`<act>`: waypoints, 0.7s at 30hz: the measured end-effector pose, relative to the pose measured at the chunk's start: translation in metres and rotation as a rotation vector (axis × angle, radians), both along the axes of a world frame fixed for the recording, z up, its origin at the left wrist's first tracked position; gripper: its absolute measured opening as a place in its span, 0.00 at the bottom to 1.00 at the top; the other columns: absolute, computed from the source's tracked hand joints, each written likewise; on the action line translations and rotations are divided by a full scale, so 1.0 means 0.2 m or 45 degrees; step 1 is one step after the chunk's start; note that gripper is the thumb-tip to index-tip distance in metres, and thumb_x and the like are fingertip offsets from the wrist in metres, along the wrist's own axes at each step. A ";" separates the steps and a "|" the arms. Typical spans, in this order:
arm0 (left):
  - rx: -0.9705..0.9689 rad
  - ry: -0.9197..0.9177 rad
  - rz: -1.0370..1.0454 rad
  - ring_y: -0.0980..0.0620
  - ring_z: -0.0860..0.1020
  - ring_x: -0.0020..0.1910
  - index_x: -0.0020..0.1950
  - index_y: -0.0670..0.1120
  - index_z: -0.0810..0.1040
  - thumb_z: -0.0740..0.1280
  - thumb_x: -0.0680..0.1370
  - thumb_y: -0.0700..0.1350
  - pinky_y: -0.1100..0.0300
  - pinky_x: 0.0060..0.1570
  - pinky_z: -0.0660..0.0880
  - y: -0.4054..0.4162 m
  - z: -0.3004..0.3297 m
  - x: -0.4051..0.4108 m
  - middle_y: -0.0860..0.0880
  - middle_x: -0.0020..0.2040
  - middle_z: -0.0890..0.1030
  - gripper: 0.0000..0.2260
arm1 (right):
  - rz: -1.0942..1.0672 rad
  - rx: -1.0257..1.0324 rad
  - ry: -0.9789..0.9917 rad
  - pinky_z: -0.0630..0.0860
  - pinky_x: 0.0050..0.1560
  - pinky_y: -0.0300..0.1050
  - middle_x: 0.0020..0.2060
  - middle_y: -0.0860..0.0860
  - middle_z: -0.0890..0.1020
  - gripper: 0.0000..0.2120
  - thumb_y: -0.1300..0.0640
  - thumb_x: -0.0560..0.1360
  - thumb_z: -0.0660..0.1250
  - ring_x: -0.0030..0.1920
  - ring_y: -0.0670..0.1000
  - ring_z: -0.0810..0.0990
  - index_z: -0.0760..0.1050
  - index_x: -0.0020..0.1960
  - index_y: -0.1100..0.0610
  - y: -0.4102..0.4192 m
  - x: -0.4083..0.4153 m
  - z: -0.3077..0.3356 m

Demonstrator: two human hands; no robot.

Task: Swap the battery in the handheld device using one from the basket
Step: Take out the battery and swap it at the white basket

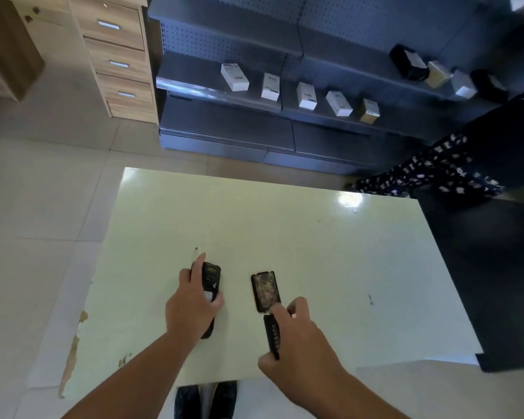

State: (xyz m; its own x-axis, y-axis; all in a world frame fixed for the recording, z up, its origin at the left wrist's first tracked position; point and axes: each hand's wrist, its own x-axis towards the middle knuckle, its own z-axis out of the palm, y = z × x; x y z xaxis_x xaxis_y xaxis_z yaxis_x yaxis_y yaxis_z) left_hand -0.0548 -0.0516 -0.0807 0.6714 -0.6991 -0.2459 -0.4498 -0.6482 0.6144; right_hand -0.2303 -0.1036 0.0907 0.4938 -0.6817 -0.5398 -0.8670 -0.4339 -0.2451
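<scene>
Head view: at lower centre of the frame, the left hand (191, 303) lies clasped over a black handheld device (211, 285) flat on the glossy pale table (315, 252). Just right, the right hand (297, 337) grips a second black, oblong device (266, 293), its scuffed, mottled rectangular face protruding beyond the fingertips.

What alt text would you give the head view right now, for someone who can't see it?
A person's left hand holds a black handheld device flat on a pale table, while the right hand grips a dark ridged piece just below a second black part lying beside it. No basket is in view.
</scene>
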 end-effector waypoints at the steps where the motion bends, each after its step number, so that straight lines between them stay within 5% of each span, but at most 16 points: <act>1: 0.049 -0.030 0.001 0.43 0.79 0.41 0.80 0.54 0.59 0.75 0.71 0.55 0.54 0.34 0.76 -0.01 -0.02 0.00 0.44 0.57 0.76 0.41 | -0.017 -0.002 0.019 0.78 0.42 0.48 0.54 0.51 0.63 0.19 0.54 0.70 0.68 0.42 0.57 0.76 0.68 0.59 0.51 -0.02 -0.02 -0.01; 6: 0.245 -0.356 -0.045 0.34 0.73 0.57 0.75 0.38 0.66 0.64 0.72 0.62 0.40 0.57 0.72 -0.03 -0.07 -0.01 0.35 0.62 0.74 0.39 | -0.091 -0.012 0.092 0.75 0.38 0.46 0.53 0.51 0.62 0.17 0.52 0.72 0.69 0.39 0.56 0.74 0.63 0.55 0.50 -0.10 -0.08 -0.03; 10: 0.291 -0.514 -0.157 0.31 0.73 0.60 0.77 0.33 0.62 0.58 0.75 0.62 0.37 0.60 0.70 -0.03 -0.08 -0.01 0.31 0.63 0.73 0.40 | -0.139 -0.052 0.090 0.69 0.34 0.44 0.56 0.52 0.63 0.17 0.54 0.72 0.69 0.39 0.55 0.73 0.63 0.55 0.51 -0.18 -0.14 -0.02; 16: 0.253 -0.334 0.083 0.28 0.62 0.76 0.78 0.38 0.64 0.59 0.80 0.60 0.32 0.73 0.59 -0.14 0.06 -0.17 0.31 0.76 0.66 0.34 | -0.188 -0.090 -0.032 0.71 0.41 0.48 0.60 0.52 0.67 0.21 0.54 0.73 0.70 0.48 0.58 0.76 0.67 0.62 0.55 -0.38 -0.36 0.00; 18: 0.173 -0.330 -0.028 0.31 0.67 0.74 0.75 0.41 0.72 0.57 0.81 0.61 0.33 0.72 0.63 -0.27 0.17 -0.33 0.33 0.74 0.71 0.30 | -0.216 -0.077 -0.071 0.72 0.42 0.49 0.59 0.52 0.68 0.21 0.54 0.73 0.71 0.50 0.58 0.75 0.67 0.62 0.56 -0.49 -0.50 0.01; 21: 0.017 -0.381 -0.369 0.33 0.84 0.52 0.56 0.41 0.85 0.59 0.75 0.59 0.36 0.51 0.79 -0.47 0.34 -0.65 0.36 0.54 0.86 0.25 | -0.238 -0.078 -0.081 0.72 0.44 0.49 0.61 0.52 0.68 0.23 0.54 0.74 0.72 0.54 0.58 0.75 0.68 0.64 0.56 -0.69 -0.76 0.01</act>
